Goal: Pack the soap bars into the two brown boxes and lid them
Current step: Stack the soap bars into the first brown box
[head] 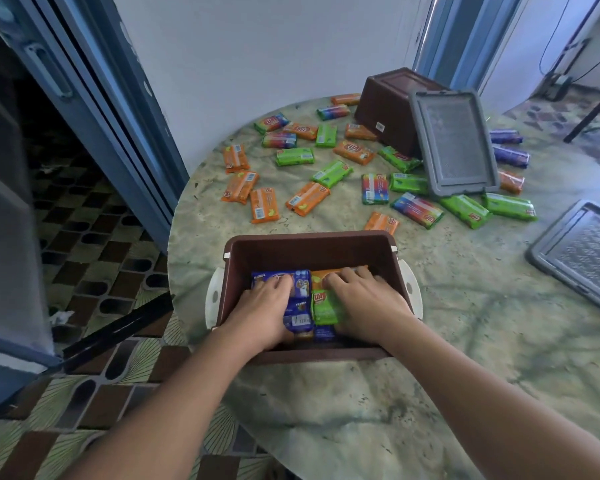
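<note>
Your left hand (pixel 264 306) and right hand (pixel 364 299) lie flat, fingers straight, pressing on the soap bars (pixel 298 315) inside the near brown box (pixel 312 251) at the near edge of the table (pixel 465 341). Your hands hide most of those bars, so you cannot count them; blue, green and orange wrappers show. The words on them are too small to read. The second brown box (pixel 388 105) lies tipped over near the far edge, with a gray lid (pixel 454 143) leaning on it. Another gray lid (pixel 582 251) sits at the right edge, cut off. About thirty loose soap bars (pixel 307 199) lie scattered between the boxes.
</note>
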A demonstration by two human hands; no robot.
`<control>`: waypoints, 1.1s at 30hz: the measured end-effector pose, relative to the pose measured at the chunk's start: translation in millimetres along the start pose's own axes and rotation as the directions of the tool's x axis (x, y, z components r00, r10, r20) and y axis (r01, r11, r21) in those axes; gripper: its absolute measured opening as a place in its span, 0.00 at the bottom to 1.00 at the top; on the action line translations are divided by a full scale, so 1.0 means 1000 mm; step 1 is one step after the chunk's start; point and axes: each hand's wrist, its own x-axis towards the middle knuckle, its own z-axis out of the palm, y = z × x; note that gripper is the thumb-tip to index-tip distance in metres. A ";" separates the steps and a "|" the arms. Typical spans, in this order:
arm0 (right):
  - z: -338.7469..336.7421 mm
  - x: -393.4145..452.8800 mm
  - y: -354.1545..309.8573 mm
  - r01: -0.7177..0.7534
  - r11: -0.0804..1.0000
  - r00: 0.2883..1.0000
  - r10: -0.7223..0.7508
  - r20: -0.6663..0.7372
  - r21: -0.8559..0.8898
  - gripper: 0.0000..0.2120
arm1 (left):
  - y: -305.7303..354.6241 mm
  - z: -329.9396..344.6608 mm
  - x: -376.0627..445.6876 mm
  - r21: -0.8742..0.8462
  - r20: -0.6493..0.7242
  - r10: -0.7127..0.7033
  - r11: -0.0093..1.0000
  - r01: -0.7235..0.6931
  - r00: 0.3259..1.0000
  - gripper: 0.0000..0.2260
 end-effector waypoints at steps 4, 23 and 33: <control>0.002 -0.002 -0.002 -0.026 1.000 0.999 0.026 0.019 -0.003 0.36 | -0.003 -0.005 -0.006 -0.017 -0.112 0.081 0.996 -0.084 0.990 0.14; 0.003 0.002 0.000 -0.035 0.999 0.997 0.035 0.071 0.006 0.40 | -0.006 0.004 -0.001 0.013 -0.049 0.019 1.000 -0.018 0.999 0.35; 0.000 0.002 -0.001 -0.035 0.999 0.996 0.034 0.085 0.004 0.40 | -0.003 0.000 0.004 0.102 0.086 0.046 0.993 -0.055 0.995 0.33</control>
